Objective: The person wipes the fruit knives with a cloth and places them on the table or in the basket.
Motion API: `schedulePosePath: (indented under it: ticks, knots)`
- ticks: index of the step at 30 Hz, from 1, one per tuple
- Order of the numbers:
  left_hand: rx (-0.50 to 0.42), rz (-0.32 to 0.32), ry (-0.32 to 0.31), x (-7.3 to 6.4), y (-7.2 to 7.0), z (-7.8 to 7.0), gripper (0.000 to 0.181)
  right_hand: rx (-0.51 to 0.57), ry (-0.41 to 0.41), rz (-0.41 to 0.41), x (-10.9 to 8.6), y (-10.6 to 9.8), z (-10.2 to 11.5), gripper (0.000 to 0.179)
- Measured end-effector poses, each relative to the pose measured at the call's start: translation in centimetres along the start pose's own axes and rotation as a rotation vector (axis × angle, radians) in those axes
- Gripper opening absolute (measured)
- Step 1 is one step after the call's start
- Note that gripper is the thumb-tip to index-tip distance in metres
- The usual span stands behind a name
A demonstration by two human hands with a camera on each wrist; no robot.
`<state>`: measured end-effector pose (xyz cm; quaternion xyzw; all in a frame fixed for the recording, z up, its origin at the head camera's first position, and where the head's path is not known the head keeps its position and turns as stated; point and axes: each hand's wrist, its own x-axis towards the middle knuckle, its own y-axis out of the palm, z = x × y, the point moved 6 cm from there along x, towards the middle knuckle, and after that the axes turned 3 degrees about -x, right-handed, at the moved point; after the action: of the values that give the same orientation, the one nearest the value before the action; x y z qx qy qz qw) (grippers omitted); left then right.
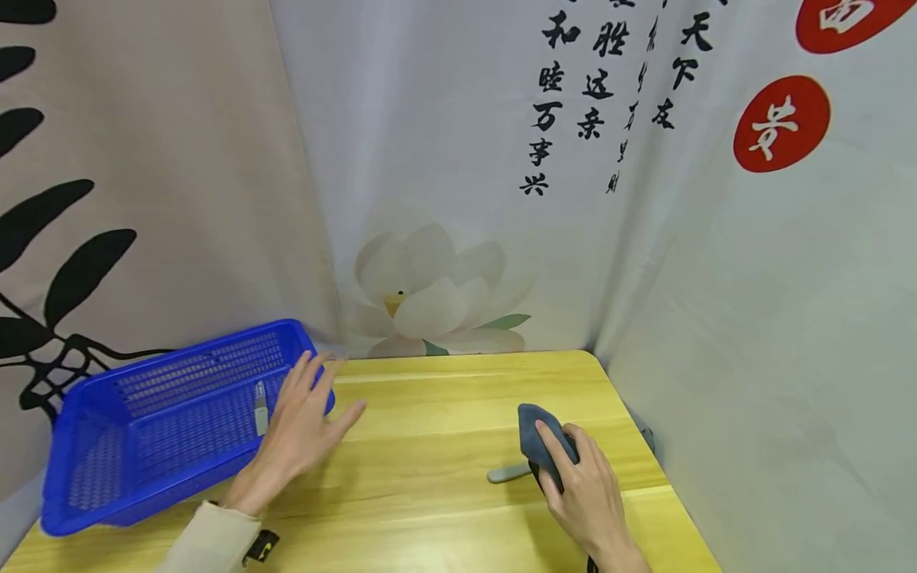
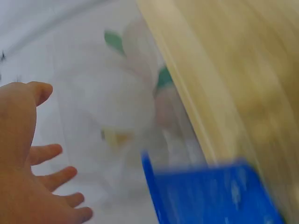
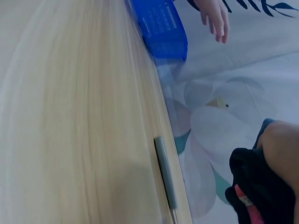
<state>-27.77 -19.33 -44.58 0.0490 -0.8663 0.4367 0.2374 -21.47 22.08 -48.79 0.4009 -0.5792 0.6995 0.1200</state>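
- i see the left hand (image 1: pixel 301 434) spread
- right hand (image 1: pixel 595 497) gripping a dark bundle (image 1: pixel 539 434)
- partway, i judge: pale slim tool (image 1: pixel 261 412) in blue basket (image 1: pixel 172 481), grey tool (image 1: pixel 505 473) and bundle outside it

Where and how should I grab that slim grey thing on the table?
Probably pinch the slim grey thing at mid-length, coming from above and closing across its narrow width: it lies flat on the table, long and thin, uncovered in the right wrist view.
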Motion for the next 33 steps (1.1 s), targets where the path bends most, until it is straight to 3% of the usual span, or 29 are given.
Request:
schedulePosePath:
  ticks: [3, 6, 15, 18, 22, 27, 33]
  knots:
    - [-0.005, -0.019, 0.119, 0.0, 2.9, -3.2, 0.074, -0.016, 0.035, 0.006, -0.6, -0.4, -1.1, 0.071]
    - [-0.013, 0.012, 0.196, -0.3, 6.1, -5.9, 0.072, -0.023, 0.067, 0.007, -1.2, -0.8, -2.1, 0.071]
    - [-0.032, 0.316, 0.291, -2.3, 16.4, -12.2, 0.064, -0.061, 0.141, 0.037, -3.0, -1.6, -4.5, 0.071]
    - [-0.047, 0.409, 0.296, -2.8, 19.3, -13.9, 0.064, -0.08, 0.152, 0.044, -3.6, -2.1, -5.2, 0.071]
    - [-0.037, 0.461, 0.264, -2.8, 21.8, -15.2, 0.063, -0.089, 0.149, 0.046, -3.8, -2.3, -5.5, 0.07]
    - [0.021, 0.469, 0.247, -2.5, 24.3, -15.9, 0.059, -0.092, 0.157, 0.052, -4.1, -2.3, -5.7, 0.072]
    - [0.14, 0.419, 0.292, -2.3, 26.3, -16.4, 0.047, -0.097, 0.161, 0.057, -4.5, -2.3, -5.6, 0.071]
